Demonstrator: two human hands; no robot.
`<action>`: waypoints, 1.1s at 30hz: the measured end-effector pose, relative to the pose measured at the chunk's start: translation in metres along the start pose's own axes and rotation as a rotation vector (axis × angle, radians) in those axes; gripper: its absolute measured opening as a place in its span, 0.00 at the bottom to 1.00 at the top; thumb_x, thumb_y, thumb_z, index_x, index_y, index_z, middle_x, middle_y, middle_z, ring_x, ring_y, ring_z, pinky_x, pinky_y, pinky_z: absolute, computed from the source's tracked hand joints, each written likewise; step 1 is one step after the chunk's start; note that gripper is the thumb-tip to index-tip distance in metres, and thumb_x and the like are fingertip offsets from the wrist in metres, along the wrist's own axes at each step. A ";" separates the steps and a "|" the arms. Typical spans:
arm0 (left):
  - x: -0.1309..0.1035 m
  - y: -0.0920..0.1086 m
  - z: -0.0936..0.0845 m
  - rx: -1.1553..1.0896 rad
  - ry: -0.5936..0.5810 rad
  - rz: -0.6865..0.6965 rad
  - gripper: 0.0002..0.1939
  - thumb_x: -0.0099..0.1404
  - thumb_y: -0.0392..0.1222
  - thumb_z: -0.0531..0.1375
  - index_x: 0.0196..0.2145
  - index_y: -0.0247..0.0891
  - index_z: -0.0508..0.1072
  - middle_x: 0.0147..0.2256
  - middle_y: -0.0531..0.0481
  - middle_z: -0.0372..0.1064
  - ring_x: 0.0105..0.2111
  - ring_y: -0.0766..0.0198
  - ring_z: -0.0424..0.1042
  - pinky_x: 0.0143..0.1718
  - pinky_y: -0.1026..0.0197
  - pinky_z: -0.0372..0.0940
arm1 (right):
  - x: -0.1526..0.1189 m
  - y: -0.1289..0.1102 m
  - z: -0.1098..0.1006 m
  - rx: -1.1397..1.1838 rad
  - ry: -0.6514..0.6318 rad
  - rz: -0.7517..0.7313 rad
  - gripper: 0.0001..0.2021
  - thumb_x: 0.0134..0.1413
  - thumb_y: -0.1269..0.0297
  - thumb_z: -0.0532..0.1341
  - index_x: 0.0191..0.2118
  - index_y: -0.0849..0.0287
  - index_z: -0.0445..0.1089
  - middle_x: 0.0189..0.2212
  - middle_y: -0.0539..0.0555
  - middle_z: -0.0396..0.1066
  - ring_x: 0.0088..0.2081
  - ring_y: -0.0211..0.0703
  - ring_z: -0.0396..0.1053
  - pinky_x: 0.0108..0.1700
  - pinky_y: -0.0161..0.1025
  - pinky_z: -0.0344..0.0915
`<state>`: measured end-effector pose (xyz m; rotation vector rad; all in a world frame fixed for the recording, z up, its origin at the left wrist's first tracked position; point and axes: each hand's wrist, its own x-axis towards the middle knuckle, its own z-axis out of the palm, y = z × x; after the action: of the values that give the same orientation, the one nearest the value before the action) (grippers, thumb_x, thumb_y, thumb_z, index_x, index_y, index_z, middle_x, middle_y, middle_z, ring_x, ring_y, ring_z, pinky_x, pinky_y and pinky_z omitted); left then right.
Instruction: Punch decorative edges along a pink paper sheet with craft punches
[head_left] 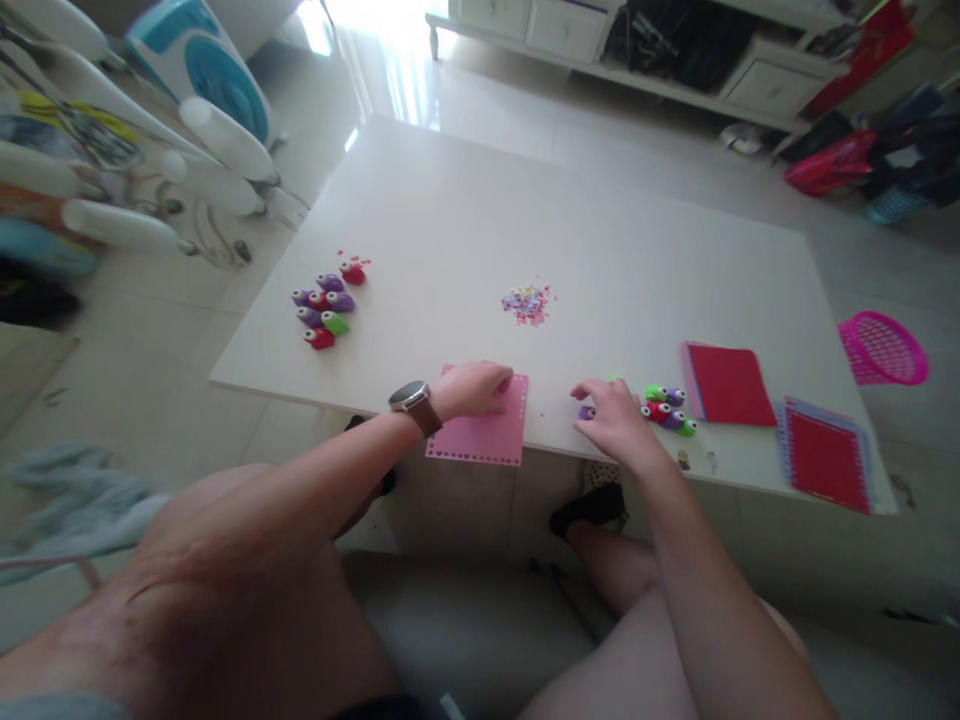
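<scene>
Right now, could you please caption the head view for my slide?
Left hand over pink sheet, right hand beside a purple punch.

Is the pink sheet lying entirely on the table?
No, the pink sheet beneath the left hand juts past the near edge of the table.

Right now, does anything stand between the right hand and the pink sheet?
Little does: the purple punch sits at the right hand, and past it only a tiny scrap lies before the pink sheet. The left hand covers part of that sheet.
</scene>
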<state>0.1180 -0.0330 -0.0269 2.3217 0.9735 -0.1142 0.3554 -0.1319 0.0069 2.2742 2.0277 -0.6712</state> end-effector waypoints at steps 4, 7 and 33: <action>0.003 -0.001 0.001 -0.011 -0.001 -0.003 0.11 0.56 0.44 0.64 0.37 0.40 0.73 0.37 0.47 0.76 0.35 0.58 0.71 0.30 0.59 0.56 | -0.003 -0.019 0.004 0.176 -0.110 -0.134 0.18 0.49 0.75 0.59 0.45 0.53 0.74 0.45 0.54 0.77 0.53 0.54 0.65 0.55 0.50 0.55; 0.003 -0.002 0.002 -0.015 -0.002 -0.006 0.11 0.57 0.44 0.65 0.37 0.40 0.73 0.37 0.48 0.76 0.35 0.59 0.71 0.31 0.59 0.56 | -0.002 -0.025 0.010 0.161 -0.134 -0.126 0.19 0.48 0.78 0.57 0.45 0.54 0.74 0.45 0.56 0.77 0.55 0.55 0.65 0.55 0.52 0.55; 0.006 -0.004 0.003 -0.025 0.020 0.014 0.10 0.56 0.43 0.65 0.36 0.40 0.73 0.37 0.48 0.76 0.34 0.59 0.71 0.32 0.59 0.58 | 0.006 -0.001 0.006 -0.018 -0.082 0.033 0.06 0.54 0.69 0.60 0.37 0.57 0.74 0.38 0.55 0.78 0.41 0.46 0.73 0.42 0.38 0.61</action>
<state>0.1201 -0.0294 -0.0331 2.3103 0.9635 -0.0723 0.3527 -0.1278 -0.0006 2.2271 1.9477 -0.7282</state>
